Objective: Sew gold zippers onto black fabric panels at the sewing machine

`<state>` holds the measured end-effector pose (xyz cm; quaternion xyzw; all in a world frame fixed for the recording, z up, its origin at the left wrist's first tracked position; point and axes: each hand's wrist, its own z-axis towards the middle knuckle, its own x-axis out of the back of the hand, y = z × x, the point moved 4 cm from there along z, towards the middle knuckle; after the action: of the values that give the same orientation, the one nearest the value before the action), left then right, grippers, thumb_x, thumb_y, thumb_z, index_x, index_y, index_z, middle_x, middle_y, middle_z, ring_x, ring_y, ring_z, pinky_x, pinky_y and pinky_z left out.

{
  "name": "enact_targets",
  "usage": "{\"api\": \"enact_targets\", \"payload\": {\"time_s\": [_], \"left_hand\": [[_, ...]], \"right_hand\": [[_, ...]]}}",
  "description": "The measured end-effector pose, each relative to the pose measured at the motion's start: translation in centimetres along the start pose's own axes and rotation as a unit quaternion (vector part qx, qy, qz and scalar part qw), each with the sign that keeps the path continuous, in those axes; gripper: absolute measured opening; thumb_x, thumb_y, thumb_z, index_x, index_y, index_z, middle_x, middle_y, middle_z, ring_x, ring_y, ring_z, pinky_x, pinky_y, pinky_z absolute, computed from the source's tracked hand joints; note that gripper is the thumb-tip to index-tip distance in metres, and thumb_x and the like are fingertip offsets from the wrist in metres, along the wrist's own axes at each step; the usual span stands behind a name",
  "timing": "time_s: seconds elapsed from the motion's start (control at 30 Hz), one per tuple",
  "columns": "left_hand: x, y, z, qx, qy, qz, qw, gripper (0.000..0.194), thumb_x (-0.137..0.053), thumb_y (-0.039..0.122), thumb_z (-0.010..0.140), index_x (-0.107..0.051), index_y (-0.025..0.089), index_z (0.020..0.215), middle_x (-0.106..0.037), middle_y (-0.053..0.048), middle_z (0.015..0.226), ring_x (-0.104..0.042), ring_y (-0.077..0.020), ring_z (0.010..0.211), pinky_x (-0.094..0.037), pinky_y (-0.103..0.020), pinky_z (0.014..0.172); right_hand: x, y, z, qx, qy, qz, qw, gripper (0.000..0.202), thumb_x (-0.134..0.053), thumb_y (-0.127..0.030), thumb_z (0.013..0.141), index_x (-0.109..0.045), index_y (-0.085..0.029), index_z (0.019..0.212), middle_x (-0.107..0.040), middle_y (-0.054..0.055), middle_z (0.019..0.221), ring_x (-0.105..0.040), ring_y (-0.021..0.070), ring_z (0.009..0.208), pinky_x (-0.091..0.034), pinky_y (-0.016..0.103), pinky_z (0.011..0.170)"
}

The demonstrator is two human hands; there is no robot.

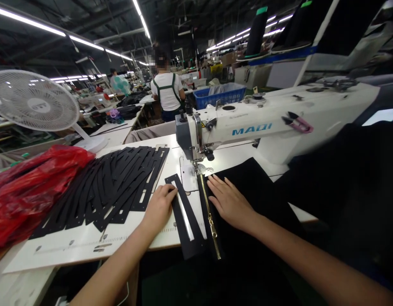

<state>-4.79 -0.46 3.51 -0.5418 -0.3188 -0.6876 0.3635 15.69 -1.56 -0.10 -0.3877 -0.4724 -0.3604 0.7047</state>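
Beside the zipper, my left hand pinches the upper left edge of a black slotted strip with its fingers pressed together. My right hand lies flat on black fabric, its fingertips next to the gold-toothed zipper. The zipper runs from under the needle area of a white sewing machine toward the table's front edge, with its gold pull on the lower half. Left of my left hand, many black slotted pieces lie fanned in an overlapping pile.
Red plastic and a white fan are on the left. Pink-handled snips rest against the machine arm. Behind the machine stand a blue basket and a person in a white shirt. Dark fabric hangs at right.
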Motion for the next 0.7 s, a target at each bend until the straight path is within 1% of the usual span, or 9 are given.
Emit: {"api": "enact_targets", "payload": {"time_s": [0.07,0.1,0.2,0.27,0.37,0.43,0.5,0.6,0.7], "left_hand": [[0.3,-0.1,0.0,0.001,0.033,-0.010,0.999,0.048,-0.034,0.000,0.078,-0.057,0.019,0.116,-0.058,-0.008,0.114,-0.054,-0.0227,0.105,-0.047,-0.040,0.092],[0.5,0.3,0.0,-0.008,0.053,-0.018,0.998,0.048,-0.033,0.001,0.080,-0.054,0.018,0.119,-0.057,-0.008,0.117,-0.053,-0.0225,0.108,-0.046,-0.041,0.094],[0.9,3.1,0.1,-0.076,0.108,-0.034,0.991,0.045,-0.029,0.003,0.087,-0.046,0.014,0.127,-0.051,-0.011,0.129,-0.045,-0.0210,0.122,-0.041,-0.039,0.101],[0.5,5.2,0.6,-0.119,0.117,-0.027,0.986,0.042,-0.030,0.004,0.088,-0.046,0.011,0.126,-0.049,-0.013,0.131,-0.042,-0.0215,0.125,-0.040,-0.039,0.102],[-1.2,6.9,1.9,-0.149,0.088,-0.013,0.985,0.036,-0.037,0.004,0.087,-0.051,0.007,0.120,-0.054,-0.017,0.125,-0.049,-0.0239,0.118,-0.045,-0.039,0.097],[-2.1,6.9,2.7,-0.157,0.058,-0.009,0.986,0.034,-0.043,0.002,0.084,-0.054,0.006,0.117,-0.056,-0.019,0.122,-0.052,-0.0255,0.114,-0.045,-0.041,0.097],[-2.5,6.3,3.3,-0.155,0.034,-0.006,0.987,0.036,-0.048,0.002,0.082,-0.055,0.009,0.116,-0.053,-0.019,0.124,-0.050,-0.0278,0.116,-0.041,-0.047,0.099],[-2.5,5.4,3.7,-0.153,0.018,-0.012,0.988,0.038,-0.051,0.003,0.082,-0.055,0.012,0.118,-0.049,-0.020,0.129,-0.045,-0.0303,0.121,-0.037,-0.052,0.100],[-2.4,5.0,3.9,-0.160,0.021,-0.021,0.987,0.040,-0.046,0.002,0.083,-0.050,0.009,0.123,-0.049,-0.020,0.129,-0.043,-0.0280,0.123,-0.034,-0.052,0.102]], "right_hand": [[0.1,-0.1,-0.1,-0.003,0.002,0.006,1.000,0.049,-0.028,-0.030,0.092,-0.040,-0.008,0.134,-0.032,0.010,0.142,-0.024,0.0205,0.132,-0.019,0.042,0.110],[0.1,-0.1,-0.1,-0.003,0.005,0.009,1.000,0.048,-0.028,-0.030,0.092,-0.040,-0.009,0.134,-0.032,0.009,0.141,-0.024,0.0205,0.132,-0.019,0.042,0.110],[0.0,0.1,-0.1,0.001,0.013,0.013,1.000,0.047,-0.029,-0.028,0.092,-0.041,-0.010,0.133,-0.034,0.010,0.141,-0.024,0.0210,0.132,-0.019,0.043,0.109],[-0.1,0.2,-0.1,0.010,0.016,0.009,1.000,0.046,-0.029,-0.025,0.091,-0.041,-0.010,0.133,-0.034,0.010,0.140,-0.025,0.0212,0.132,-0.021,0.044,0.109],[-0.4,0.3,-0.1,0.032,0.015,0.001,0.999,0.046,-0.029,-0.020,0.090,-0.040,-0.008,0.133,-0.033,0.012,0.141,-0.024,0.0216,0.132,-0.023,0.044,0.108],[-0.4,0.3,-0.1,0.035,0.014,-0.007,0.999,0.047,-0.029,-0.019,0.090,-0.039,-0.006,0.134,-0.033,0.012,0.141,-0.025,0.0220,0.132,-0.023,0.044,0.108],[-0.3,0.3,-0.1,0.028,0.013,-0.010,0.999,0.047,-0.028,-0.019,0.090,-0.039,-0.006,0.134,-0.033,0.011,0.141,-0.026,0.0223,0.131,-0.024,0.044,0.108],[0.2,0.0,0.0,0.021,0.015,-0.002,1.000,0.047,-0.029,-0.018,0.089,-0.039,-0.006,0.134,-0.034,0.011,0.140,-0.027,0.0229,0.131,-0.024,0.044,0.108],[0.6,-0.2,0.1,0.019,0.020,0.006,1.000,0.048,-0.030,-0.016,0.088,-0.039,-0.006,0.134,-0.034,0.012,0.140,-0.027,0.0232,0.131,-0.023,0.045,0.108]]}}
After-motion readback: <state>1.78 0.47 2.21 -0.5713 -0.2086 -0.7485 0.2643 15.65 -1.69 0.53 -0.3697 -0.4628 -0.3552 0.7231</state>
